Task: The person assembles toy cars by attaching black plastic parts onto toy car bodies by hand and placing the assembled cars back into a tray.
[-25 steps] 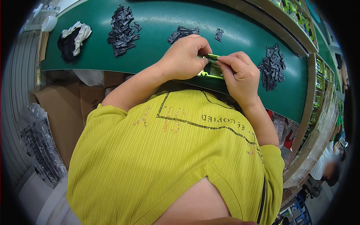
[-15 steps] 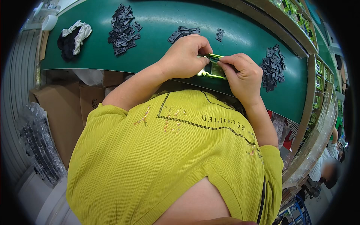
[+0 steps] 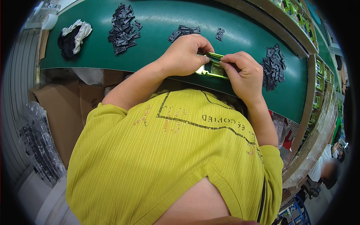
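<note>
A shiny lime-green plastic frame [image 3: 216,76] lies near the front edge of the green tabletop [image 3: 157,48], between my two hands. My left hand [image 3: 187,54] is closed in a pinch at the frame's far left side. From the right, my right hand [image 3: 243,73] pinches at the frame's far edge with thumb and forefinger. A thin dark strip shows between the fingertips along that edge; whether it is a separate part I cannot tell. Small dark plastic pieces [image 3: 183,32] lie just beyond my left hand, and a single piece [image 3: 220,33] sits to their right.
Heaps of dark plastic pieces lie at the left [image 3: 123,30] and right [image 3: 275,67]. A black-and-white cloth [image 3: 75,37] rests at far left. Racks with lime-green frames [image 3: 318,80] line the right side. Cardboard boxes [image 3: 56,112] stand below the table. A person [image 3: 322,168] is at far right.
Both hands keep their pinches and have shifted very slightly to the right with the frame. The person at far right has moved a little.
</note>
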The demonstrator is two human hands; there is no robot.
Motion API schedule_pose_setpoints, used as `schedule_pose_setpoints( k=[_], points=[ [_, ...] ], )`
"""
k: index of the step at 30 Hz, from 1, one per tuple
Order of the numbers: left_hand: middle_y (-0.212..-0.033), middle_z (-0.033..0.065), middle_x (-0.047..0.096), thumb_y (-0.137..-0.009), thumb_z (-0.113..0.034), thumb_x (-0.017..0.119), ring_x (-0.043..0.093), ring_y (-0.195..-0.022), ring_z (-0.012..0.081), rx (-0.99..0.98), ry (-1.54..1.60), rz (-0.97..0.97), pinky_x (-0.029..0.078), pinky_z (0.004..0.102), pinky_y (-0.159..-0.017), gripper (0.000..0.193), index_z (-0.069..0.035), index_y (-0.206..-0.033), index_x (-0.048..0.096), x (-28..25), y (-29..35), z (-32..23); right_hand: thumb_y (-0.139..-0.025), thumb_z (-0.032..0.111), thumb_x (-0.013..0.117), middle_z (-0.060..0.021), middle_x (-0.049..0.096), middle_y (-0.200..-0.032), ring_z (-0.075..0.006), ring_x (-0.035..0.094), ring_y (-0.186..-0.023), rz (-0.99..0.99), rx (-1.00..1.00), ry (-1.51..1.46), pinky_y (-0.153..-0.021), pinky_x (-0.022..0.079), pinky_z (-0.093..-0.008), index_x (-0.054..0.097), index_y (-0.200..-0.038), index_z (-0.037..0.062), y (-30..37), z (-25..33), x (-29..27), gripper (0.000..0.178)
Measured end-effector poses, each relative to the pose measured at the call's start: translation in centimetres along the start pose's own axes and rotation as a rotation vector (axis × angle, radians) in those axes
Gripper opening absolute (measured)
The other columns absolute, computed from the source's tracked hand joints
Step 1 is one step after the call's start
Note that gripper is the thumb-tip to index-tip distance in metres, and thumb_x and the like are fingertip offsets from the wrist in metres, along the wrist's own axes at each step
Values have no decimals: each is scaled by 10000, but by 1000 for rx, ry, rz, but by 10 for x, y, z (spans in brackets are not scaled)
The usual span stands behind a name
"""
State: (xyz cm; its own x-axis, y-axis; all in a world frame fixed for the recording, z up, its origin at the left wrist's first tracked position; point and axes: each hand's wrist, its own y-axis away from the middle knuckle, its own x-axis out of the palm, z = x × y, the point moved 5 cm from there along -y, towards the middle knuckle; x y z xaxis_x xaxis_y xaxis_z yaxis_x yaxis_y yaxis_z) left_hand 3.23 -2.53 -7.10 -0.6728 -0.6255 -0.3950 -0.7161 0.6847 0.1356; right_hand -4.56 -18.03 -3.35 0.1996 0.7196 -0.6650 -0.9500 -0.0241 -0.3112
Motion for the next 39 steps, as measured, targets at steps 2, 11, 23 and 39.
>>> schedule_pose_setpoints(
  k=[2,11,23,39],
  points=[
    [-929,76,643,-821,-7,685,631,-854,157,-13,15,-5,516,294,-765,174,11,-994,681,0,0,1,-796,4,723,-76,665,-779,-176,641,-689,17,26,-26,-642,498,-275,721,-871,25,0,-2,0,78],
    [-932,79,651,-820,-6,688,636,-859,160,-37,37,-5,521,300,-765,180,11,-999,682,0,1,1,-794,20,738,-76,655,-761,-193,641,-662,-75,-24,94,-609,506,-286,716,-849,35,4,2,4,61],
    [-849,76,670,-775,-43,745,652,-814,149,-34,-2,-57,525,283,-735,154,0,-920,715,0,1,-3,-764,57,740,-93,630,-781,-280,627,-670,-80,-47,144,-609,513,-364,708,-857,73,6,4,10,99],
    [-778,89,639,-744,-149,768,630,-734,274,384,-414,-166,506,366,-639,117,-51,-802,739,-4,5,-19,-754,139,687,-49,578,-760,-250,575,-748,256,-451,509,-686,482,-341,621,-733,92,-19,4,7,83]
  ],
)
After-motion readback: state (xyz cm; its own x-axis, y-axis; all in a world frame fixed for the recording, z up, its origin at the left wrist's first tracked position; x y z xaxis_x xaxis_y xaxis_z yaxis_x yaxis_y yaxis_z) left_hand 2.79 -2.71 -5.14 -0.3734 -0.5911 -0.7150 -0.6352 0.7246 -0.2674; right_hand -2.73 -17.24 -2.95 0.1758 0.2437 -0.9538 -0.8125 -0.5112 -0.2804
